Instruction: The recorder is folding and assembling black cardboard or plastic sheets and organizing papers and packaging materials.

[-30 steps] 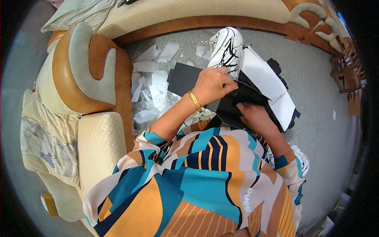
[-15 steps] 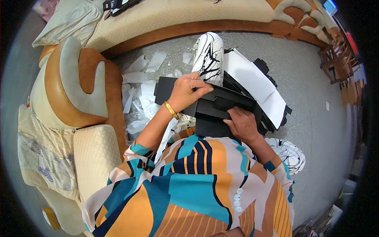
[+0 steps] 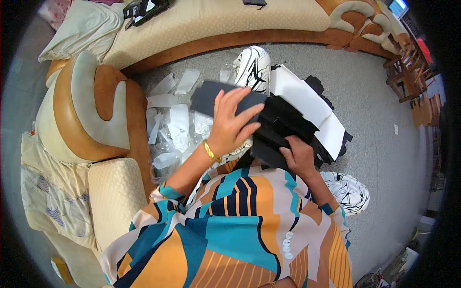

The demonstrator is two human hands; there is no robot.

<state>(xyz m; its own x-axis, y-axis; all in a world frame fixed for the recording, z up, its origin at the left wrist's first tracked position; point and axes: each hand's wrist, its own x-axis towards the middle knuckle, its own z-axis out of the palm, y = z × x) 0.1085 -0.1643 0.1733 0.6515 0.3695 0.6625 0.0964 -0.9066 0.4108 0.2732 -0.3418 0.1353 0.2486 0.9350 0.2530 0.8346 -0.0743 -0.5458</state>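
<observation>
Over my lap is a black folded cardboard box (image 3: 283, 116), its panels and flaps partly spread and creased. My right hand (image 3: 300, 156) is closed on its near right edge, with the thumb on top. A broad flap (image 3: 206, 98) reaches out to the left, slightly blurred. Across this flap lies my left hand (image 3: 234, 117), its fingers spread and stretched out, touching it rather than gripping. Just beyond the box, a stack of black cardboard with a white sheet (image 3: 307, 103) on top rests on the floor by my shoe (image 3: 253, 67).
Clear plastic and white paper scraps (image 3: 178, 126) litter the floor at left, beside the armchair (image 3: 103, 105). A long cream sofa (image 3: 216, 21) runs along the far side, holding a black case (image 3: 144, 10). Wooden chairs (image 3: 403, 77) stand at far right.
My left hand has gone from pinching the box's upper edge to lying spread over its left flap. The box has opened out and tilted; my right hand keeps hold, slightly lower.
</observation>
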